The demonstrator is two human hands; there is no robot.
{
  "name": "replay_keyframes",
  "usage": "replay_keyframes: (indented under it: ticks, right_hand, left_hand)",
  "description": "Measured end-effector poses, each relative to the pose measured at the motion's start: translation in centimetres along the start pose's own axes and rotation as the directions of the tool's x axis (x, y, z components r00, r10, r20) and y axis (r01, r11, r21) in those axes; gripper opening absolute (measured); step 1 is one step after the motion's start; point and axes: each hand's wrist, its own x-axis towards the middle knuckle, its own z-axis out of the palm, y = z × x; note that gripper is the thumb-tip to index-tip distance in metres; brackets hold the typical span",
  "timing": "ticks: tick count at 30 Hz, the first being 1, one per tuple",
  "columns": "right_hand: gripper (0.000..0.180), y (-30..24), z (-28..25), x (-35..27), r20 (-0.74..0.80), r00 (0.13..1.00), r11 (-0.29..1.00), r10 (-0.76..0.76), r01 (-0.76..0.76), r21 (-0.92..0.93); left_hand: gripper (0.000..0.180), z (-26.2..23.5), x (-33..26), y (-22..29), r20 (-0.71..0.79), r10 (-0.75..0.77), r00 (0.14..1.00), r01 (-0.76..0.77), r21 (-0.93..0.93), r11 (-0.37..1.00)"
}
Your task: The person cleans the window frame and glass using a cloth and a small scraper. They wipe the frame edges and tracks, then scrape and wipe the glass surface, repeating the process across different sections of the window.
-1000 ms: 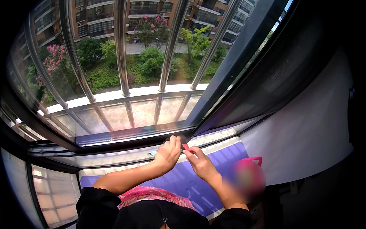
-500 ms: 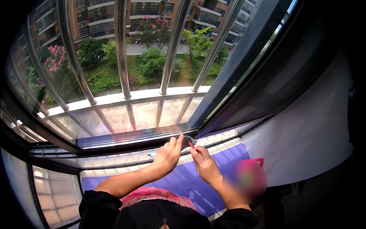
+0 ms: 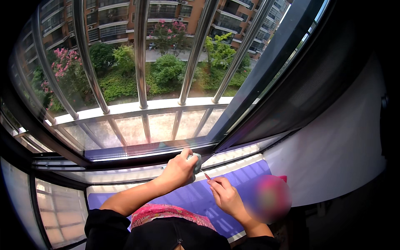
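Note:
My left hand point(image 3: 179, 170) is closed round a bunched grey-green cloth point(image 3: 197, 162), just in front of the window's dark lower frame point(image 3: 137, 160). Lower and to the right, my right hand point(image 3: 227, 196) pinches a thin tool point(image 3: 207, 176) with a reddish handle. Its slim metal shaft points up and left toward the cloth; whether the tip touches it I cannot tell. The exact kind of tool is too small to make out.
A purple mat point(image 3: 250, 177) covers the sill below my hands. On its right sits a blurred pink object point(image 3: 275, 191). Metal bars point(image 3: 141, 62) stand outside the glass. A dark mesh screen point(image 3: 300, 100) and a white sheet-like surface point(image 3: 337, 141) are at the right.
My left hand, earlier with a finger extended at the frame, now grips the bunched cloth. My right hand has drawn slightly down and right with the tool, whose shaft now shows.

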Motion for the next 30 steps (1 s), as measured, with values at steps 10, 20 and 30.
replay_keyframes:
  ticks: [10, 20, 30]
  right_hand:
    - [0.025, 2.8, 3.8, 0.4, -0.130, 0.991, 0.999, 0.037, -0.038, -0.005]
    - [0.032, 5.1, 4.3, 1.2, -0.153, 0.985, 0.986, -0.076, 0.051, -0.159]
    - [0.027, 4.7, -1.3, 5.8, 0.378, 0.926, 0.954, 0.025, 0.090, -0.284]
  left_hand:
    - [0.017, -2.0, 1.3, 2.8, -0.097, 0.069, 0.993, -0.093, -0.261, 0.961]
    - [0.020, 1.6, -0.3, -1.0, 0.025, 0.224, 0.974, -0.219, 0.351, 0.911]
    - [0.034, 0.5, -1.2, 0.7, -0.032, 0.122, 0.992, -0.118, 0.123, 0.985]
